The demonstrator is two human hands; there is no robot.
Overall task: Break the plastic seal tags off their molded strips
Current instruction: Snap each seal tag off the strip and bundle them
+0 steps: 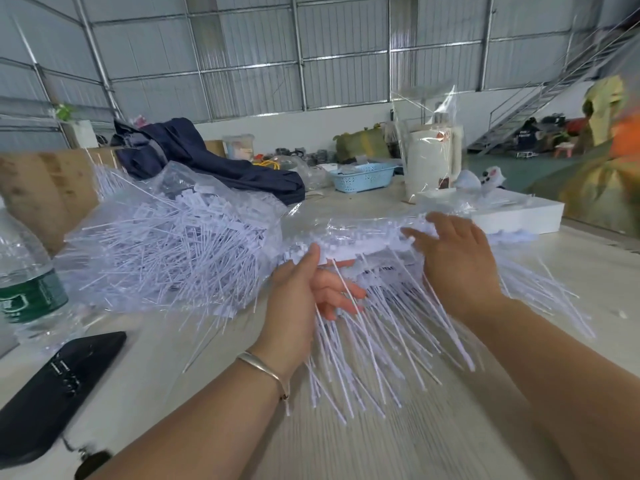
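The strips (363, 247) lie stacked mid-table, long axis running left to right, tag stems fanning toward the near edge. Left hand (301, 292) grips the stack's left end; right hand (457, 258) rests open-fingered on top.

Left hand (304, 292) grips the near edge of a stack of white molded plastic seal-tag strips (367, 247), thumb on top; right hand (457, 258) rests flat-fingered on it. Thin tails hang toward the pale wooden table (381, 452). Clear bag of loose white tags (173, 244) lies left.
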